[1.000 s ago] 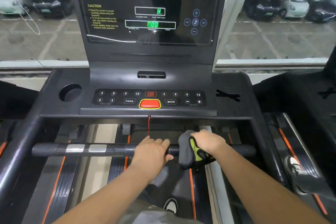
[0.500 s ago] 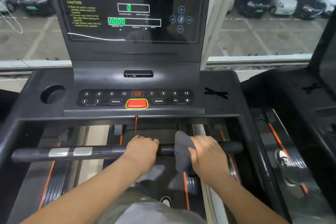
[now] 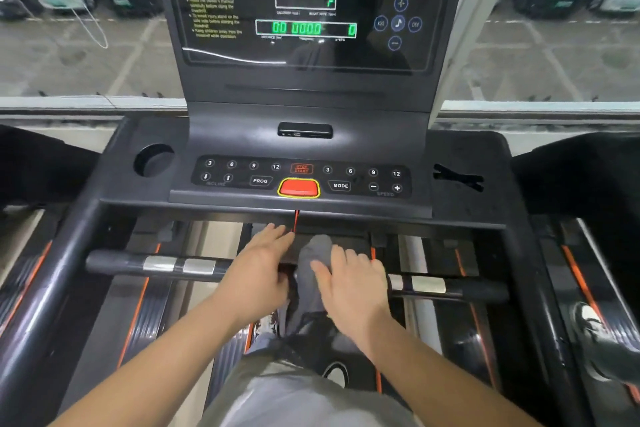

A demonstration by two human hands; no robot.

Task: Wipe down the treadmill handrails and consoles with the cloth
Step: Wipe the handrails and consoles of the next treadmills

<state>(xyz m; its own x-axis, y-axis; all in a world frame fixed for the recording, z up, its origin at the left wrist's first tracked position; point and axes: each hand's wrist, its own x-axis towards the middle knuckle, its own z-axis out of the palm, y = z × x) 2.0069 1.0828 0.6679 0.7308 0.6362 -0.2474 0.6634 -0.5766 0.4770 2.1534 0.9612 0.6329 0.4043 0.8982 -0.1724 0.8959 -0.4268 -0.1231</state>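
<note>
At 6 o'clock from the red button: grey cloth, draped over the handrail. Soft, light, limp; probably best pinned flat across its middle. Right hand, 3 o'clock, presses it, fingers flat. Left hand, 9 o'clock, rests on rail, fingers straight.

light: dim indoors, daylight coming through window | glare streaking across console screen | edges bowing, blurring
</note>
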